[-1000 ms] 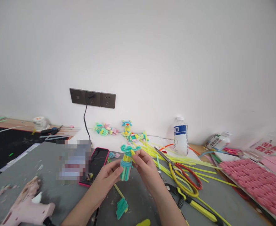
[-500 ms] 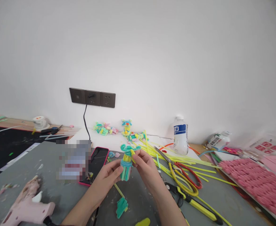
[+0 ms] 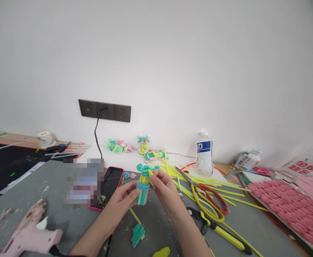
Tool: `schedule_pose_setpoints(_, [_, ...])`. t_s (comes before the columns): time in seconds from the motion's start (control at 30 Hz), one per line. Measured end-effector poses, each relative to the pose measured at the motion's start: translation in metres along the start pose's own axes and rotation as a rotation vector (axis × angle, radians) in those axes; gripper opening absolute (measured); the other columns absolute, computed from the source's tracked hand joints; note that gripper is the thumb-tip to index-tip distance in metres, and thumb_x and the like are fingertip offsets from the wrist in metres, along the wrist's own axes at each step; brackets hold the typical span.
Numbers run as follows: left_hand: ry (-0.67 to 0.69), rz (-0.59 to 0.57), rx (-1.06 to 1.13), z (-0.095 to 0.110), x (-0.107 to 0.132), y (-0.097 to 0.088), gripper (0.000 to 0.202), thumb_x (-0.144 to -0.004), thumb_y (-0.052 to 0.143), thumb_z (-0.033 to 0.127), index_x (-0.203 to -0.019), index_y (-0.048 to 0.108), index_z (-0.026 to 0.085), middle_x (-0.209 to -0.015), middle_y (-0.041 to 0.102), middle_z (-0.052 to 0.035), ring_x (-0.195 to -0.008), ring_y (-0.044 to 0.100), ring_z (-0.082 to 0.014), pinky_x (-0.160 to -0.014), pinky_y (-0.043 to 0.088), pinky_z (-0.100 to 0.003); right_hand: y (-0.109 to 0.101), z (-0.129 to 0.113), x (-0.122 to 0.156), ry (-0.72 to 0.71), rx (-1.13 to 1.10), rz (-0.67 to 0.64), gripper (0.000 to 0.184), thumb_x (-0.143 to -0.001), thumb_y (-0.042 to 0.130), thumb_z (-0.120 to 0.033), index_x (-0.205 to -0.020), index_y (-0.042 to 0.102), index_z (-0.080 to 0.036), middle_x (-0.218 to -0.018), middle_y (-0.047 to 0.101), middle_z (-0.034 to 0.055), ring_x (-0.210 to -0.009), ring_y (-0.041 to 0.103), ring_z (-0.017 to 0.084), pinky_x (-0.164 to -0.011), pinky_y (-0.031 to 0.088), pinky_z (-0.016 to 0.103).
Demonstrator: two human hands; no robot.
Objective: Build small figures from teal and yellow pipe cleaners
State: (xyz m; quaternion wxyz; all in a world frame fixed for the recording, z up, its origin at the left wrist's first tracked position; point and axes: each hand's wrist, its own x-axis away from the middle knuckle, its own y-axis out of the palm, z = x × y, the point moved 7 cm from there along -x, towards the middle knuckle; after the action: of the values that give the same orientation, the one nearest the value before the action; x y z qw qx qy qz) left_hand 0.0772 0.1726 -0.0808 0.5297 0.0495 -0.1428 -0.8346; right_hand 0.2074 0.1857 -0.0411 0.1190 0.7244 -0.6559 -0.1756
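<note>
Between my two hands, above the grey mat, is a small pipe-cleaner figure (image 3: 144,180) in teal, yellow and blue, held upright. My left hand (image 3: 127,196) grips its lower, blue-banded part with thumb and fingers. At its upper right side, my right hand (image 3: 163,184) pinches a small yellow piece (image 3: 151,175) against the figure; whether that piece is attached I cannot tell. Below the hands lies a teal fuzzy leaf-like piece (image 3: 138,235) with a pale stem. A yellow oval piece (image 3: 162,252) is at the bottom edge.
A pink glue gun (image 3: 33,235) lies at left, near a phone (image 3: 112,182). On the right are scissors (image 3: 196,185), yellow-handled pliers (image 3: 223,233), yellow pipe cleaners (image 3: 226,191), a white bottle (image 3: 204,157) and a pink woven piece (image 3: 290,203). Finished-looking figures (image 3: 143,145) stand by the wall.
</note>
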Motion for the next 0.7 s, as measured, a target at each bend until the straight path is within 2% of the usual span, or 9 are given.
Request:
schedule_pose_setpoints(0.37, [-0.011, -0.002, -0.009, -0.0030, -0.0003, -0.0021, 0.048, -0.087, 0.065, 0.048, -0.129, 0.065, 0.025, -0.126, 0.066, -0.0081, -0.111, 0.058, -0.0247, -0.088, 0.049, -0.031, 0.0005, 0.0012, -0.0004, 0.000, -0.009, -0.015, 0.037, -0.071, 0.081, -0.045, -0.064, 0.054, -0.020, -0.058, 0.043, -0.0057, -0.054, 0.039, 0.011, -0.052, 0.037, 0.024])
schedule_pose_setpoints(0.7, [-0.001, -0.001, -0.046, -0.0025, -0.0009, -0.0025, 0.049, -0.087, 0.064, 0.050, -0.130, 0.064, 0.026, -0.123, 0.067, -0.0075, -0.108, 0.057, -0.0238, -0.084, 0.048, -0.029, 0.0027, -0.0012, 0.0006, 0.001, -0.019, -0.020, 0.037, -0.070, 0.082, -0.045, -0.064, 0.055, -0.020, -0.057, 0.044, -0.0059, -0.054, 0.039, 0.010, -0.052, 0.038, 0.023])
